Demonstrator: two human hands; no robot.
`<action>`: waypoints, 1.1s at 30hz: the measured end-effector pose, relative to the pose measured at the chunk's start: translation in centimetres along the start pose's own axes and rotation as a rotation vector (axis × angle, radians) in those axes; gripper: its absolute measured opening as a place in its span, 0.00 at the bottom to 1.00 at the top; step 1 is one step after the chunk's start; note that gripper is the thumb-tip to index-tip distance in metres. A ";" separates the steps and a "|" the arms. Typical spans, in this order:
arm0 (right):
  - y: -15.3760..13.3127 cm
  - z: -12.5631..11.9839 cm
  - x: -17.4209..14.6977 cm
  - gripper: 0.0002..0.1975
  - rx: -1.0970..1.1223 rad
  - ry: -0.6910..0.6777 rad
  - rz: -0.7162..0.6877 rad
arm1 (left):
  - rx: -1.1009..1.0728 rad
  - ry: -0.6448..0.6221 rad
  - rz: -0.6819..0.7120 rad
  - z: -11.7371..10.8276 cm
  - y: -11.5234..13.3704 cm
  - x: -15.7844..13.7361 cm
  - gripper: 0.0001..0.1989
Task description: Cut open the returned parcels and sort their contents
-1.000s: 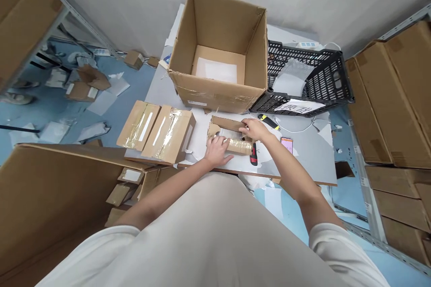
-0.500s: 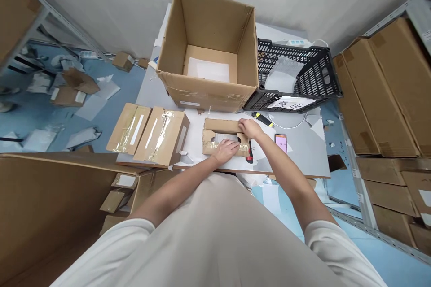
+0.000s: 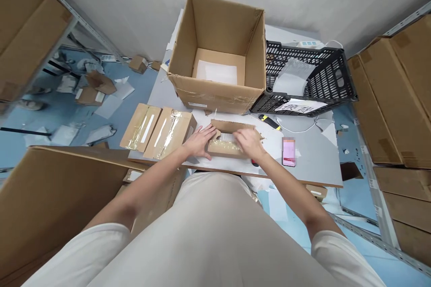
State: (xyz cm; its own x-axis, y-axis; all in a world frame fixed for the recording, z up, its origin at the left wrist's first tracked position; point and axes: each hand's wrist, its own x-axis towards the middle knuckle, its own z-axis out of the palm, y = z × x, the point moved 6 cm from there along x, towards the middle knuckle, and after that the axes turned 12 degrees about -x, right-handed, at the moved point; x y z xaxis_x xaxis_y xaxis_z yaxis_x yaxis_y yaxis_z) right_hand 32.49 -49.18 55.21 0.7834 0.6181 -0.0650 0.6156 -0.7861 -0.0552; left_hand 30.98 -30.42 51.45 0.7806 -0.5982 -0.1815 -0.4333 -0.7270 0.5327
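A small cardboard box (image 3: pixel 226 148) lies open on the table in front of me, clear tape along its near side. Pale, whitish contents (image 3: pixel 226 136) show through its opening. My left hand (image 3: pixel 201 141) rests against the box's left end, open, with fingers spread and thumb apart. At the right end of the opening is my right hand (image 3: pixel 249 143), fingers bent inward and closed; what they pinch is hidden. A black and red tool (image 3: pixel 255 163) is partly covered beside the right wrist. Behind the right hand lies a yellow and black box cutter (image 3: pixel 270 122).
A large open carton (image 3: pixel 215 94) with white paper inside stands at the back. Right of it is a black plastic crate (image 3: pixel 348 92). Two taped boxes (image 3: pixel 170 134) sit at left. A phone (image 3: pixel 288 152) lies on the table (image 3: pixel 313 161). Cartons (image 3: pixel 380 103) fill the right shelf.
My left hand has moved from the box's near side to its left end, fingers spreading. My right hand has shifted from the far right corner to the opening. The view has turned slightly.
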 end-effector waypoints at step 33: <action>-0.9 1.2 -0.7 0.14 -0.392 -0.476 -0.242 | 0.385 -0.375 0.117 1.1 7.1 6.3 0.16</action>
State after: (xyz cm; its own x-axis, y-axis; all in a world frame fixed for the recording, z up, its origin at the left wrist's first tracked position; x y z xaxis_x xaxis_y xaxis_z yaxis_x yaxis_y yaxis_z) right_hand 31.31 -48.92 54.11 0.5511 0.6408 -0.5345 0.8255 -0.5122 0.2371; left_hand 32.36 -39.73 53.16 0.5341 -0.7103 -0.4585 -0.6958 -0.6774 0.2388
